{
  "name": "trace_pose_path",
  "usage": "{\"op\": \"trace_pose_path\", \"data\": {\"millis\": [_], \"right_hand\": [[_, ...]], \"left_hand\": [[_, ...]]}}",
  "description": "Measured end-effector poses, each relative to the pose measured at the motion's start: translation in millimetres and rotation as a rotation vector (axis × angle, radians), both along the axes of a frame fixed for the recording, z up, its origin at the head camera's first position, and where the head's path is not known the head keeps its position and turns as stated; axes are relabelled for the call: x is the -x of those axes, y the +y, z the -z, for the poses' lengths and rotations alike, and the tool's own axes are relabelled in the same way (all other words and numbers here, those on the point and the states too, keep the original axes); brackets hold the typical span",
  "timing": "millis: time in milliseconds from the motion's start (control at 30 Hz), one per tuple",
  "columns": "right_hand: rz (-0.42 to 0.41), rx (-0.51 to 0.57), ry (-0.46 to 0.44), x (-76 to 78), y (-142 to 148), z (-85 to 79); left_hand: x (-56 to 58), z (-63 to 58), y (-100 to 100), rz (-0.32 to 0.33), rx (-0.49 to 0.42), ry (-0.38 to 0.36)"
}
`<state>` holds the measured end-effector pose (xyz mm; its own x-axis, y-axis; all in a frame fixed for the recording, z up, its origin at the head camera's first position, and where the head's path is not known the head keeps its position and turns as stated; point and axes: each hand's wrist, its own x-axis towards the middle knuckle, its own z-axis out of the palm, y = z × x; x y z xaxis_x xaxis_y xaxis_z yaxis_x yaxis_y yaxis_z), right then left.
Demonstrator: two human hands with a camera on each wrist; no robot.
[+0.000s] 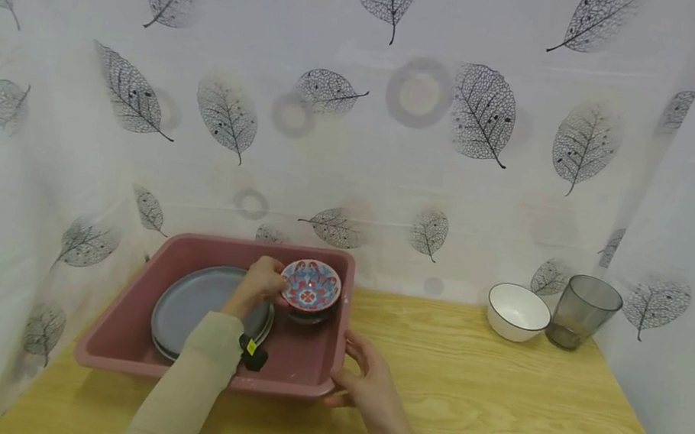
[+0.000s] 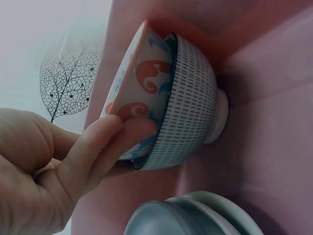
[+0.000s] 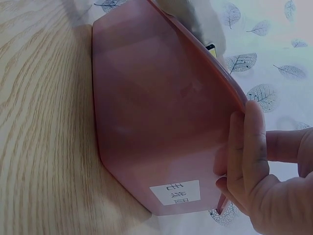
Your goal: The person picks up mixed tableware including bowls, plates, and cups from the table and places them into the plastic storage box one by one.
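My left hand (image 1: 261,283) pinches the rim of a bowl (image 1: 310,286) with a red and blue pattern, at the right back of a pink plastic basin (image 1: 289,391). In the left wrist view this bowl sits inside a second bowl (image 2: 188,107) with rows of small blue dashes and a dark rim. That lower bowl rests on the basin floor. My right hand (image 1: 369,388) grips the basin's right rim, its fingers against the outer wall. Left of the bowls, grey-blue plates (image 1: 191,310) lie stacked in the basin.
A white bowl (image 1: 517,314) with a dark rim stands at the table's back right, beside a smoky grey glass (image 1: 585,313). The basin stands on a wood-grain table (image 1: 494,414) and carries a white label (image 3: 175,194). Leaf-print curtain (image 1: 344,154) hangs behind.
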<state>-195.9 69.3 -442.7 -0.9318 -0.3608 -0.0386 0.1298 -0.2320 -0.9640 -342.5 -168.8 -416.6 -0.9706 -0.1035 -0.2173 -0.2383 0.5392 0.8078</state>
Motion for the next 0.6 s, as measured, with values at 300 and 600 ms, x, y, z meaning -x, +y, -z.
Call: {"op": "trace_pose_path", "data": {"millis": [300,600], "right_hand": [[-0.004,-0.009,0.012,0.3,0.6,1.8],[-0.003,-0.012,-0.004,0.6,0.3,0.8]], "left_hand": [[0.5,3.1,1.6,0.000,0.091,0.007],[-0.4,7.5,1.2,0.013,0.074,0.030]]}}
